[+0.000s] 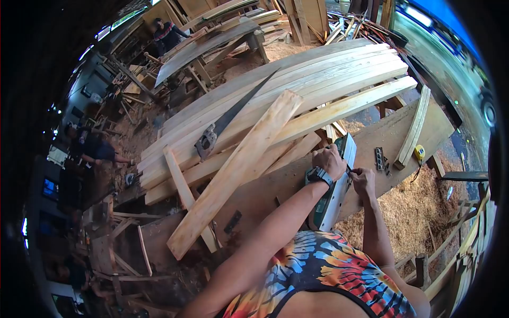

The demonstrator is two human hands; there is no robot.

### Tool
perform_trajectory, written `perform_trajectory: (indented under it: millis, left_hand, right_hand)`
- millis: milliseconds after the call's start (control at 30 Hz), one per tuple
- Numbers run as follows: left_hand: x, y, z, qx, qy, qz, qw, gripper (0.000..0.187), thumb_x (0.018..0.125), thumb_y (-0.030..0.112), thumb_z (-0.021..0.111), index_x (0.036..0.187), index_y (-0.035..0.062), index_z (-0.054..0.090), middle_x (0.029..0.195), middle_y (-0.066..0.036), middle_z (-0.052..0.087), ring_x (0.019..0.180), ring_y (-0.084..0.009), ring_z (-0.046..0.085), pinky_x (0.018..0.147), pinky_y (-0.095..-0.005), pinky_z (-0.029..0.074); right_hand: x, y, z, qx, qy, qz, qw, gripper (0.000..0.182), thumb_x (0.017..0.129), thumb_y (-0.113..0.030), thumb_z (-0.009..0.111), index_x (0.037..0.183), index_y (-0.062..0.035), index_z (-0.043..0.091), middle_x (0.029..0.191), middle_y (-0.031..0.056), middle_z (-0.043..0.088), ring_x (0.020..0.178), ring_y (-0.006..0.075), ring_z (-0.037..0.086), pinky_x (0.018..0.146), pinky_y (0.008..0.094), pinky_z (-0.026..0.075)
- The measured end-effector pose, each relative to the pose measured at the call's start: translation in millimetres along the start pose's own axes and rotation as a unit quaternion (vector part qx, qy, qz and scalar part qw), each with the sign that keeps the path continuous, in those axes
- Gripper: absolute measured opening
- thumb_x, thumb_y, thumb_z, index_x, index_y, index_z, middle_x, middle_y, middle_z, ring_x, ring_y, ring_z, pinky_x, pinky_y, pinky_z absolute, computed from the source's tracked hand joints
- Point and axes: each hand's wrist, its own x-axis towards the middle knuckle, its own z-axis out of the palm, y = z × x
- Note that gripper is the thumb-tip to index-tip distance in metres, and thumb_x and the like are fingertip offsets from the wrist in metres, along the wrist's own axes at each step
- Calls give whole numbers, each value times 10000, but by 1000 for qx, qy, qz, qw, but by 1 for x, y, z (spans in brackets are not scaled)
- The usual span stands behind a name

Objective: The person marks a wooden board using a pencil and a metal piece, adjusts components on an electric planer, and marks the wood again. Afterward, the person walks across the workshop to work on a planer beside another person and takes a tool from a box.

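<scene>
A green electric planer (333, 196) with a long flat metal sole lies on its side on the brown board in front of me. My left hand (330, 160), with a watch on its wrist, is closed at the planer's far half. Just right of the sole, my right hand (363, 182) pinches a thin dark piece against the planer's middle; its kind is too small to tell. Beyond the hands, a handsaw (233, 114) rests on a row of pale planks (339, 79). A loose plank (238, 172) lies slantwise across them to the left.
A yellow tape measure (419, 152), a short wood piece (413, 127) and small dark metal parts (379, 159) are on the board (440, 119) to the right. Wood shavings (413, 212) cover the floor. One person (167, 37) stands at a far bench; another (95, 146) is at left.
</scene>
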Motion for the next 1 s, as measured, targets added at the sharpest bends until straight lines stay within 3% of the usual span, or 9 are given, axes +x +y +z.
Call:
perform_trajectory:
  millis: [67, 167, 267, 367, 500, 767, 867, 1000]
  left_hand:
    - [0, -1, 2, 0, 3, 3, 1000, 490, 797, 415, 731, 1083, 36, 610, 931, -213, 736, 904, -347, 723, 897, -495, 491]
    - [2, -2, 5, 7, 9, 5, 1000, 490, 800, 413, 728, 1078, 28, 610, 931, -214, 736, 901, -343, 724, 904, -496, 483]
    - [1, -1, 4, 13, 6, 2, 1000, 488, 794, 404, 727, 1076, 22, 613, 934, -216, 737, 915, -343, 723, 909, -493, 480]
    - [2, -2, 5, 11, 8, 2, 1000, 485, 788, 394, 726, 1078, 20, 617, 945, -217, 738, 931, -340, 722, 915, -488, 480]
    - [1, 0, 2, -4, -13, -1, 1000, 435, 791, 298, 689, 1108, 13, 603, 988, -229, 729, 947, -347, 715, 938, -497, 450]
    - [2, -3, 9, -2, 12, 3, 1000, 490, 762, 362, 745, 1074, 5, 625, 962, -218, 738, 931, -342, 723, 923, -491, 483]
    - [2, -2, 5, -5, 8, 0, 1000, 489, 757, 356, 747, 1071, 2, 625, 958, -219, 738, 925, -344, 723, 918, -494, 486]
    - [1, -2, 4, -17, 6, 0, 1000, 486, 759, 358, 742, 1071, 4, 626, 951, -218, 738, 920, -348, 722, 911, -492, 490]
  right_hand:
    - [-4, 2, -1, 25, 0, -24, 999, 238, 846, -184, 733, 930, 36, 771, 725, 160, 732, 637, 157, 675, 609, 330, 512]
    - [-7, 4, 1, 56, 20, -21, 998, 238, 848, -164, 725, 965, 41, 762, 767, 161, 743, 675, 167, 691, 638, 323, 521]
    - [-9, -2, 5, 2, 34, 23, 999, 232, 825, -175, 714, 953, 8, 775, 795, 165, 748, 683, 235, 715, 672, 354, 549]
    - [-8, 7, 10, 34, 50, -40, 997, 231, 827, -184, 712, 936, 10, 774, 784, 165, 745, 688, 237, 719, 677, 356, 553]
    - [-6, 3, 9, 30, 47, -32, 998, 226, 823, -178, 700, 932, 3, 779, 762, 168, 739, 671, 243, 717, 666, 355, 555]
    - [-6, -3, 6, 16, 35, -16, 999, 247, 818, -211, 703, 920, -1, 782, 741, 168, 732, 658, 256, 718, 660, 361, 553]
    - [-13, -20, -4, -12, 34, 15, 999, 237, 820, -179, 706, 938, 15, 773, 780, 172, 745, 691, 215, 715, 696, 353, 545]
    - [-9, 1, 8, 5, 51, -11, 999, 248, 812, -208, 700, 924, -3, 782, 759, 171, 737, 680, 257, 721, 674, 373, 554]
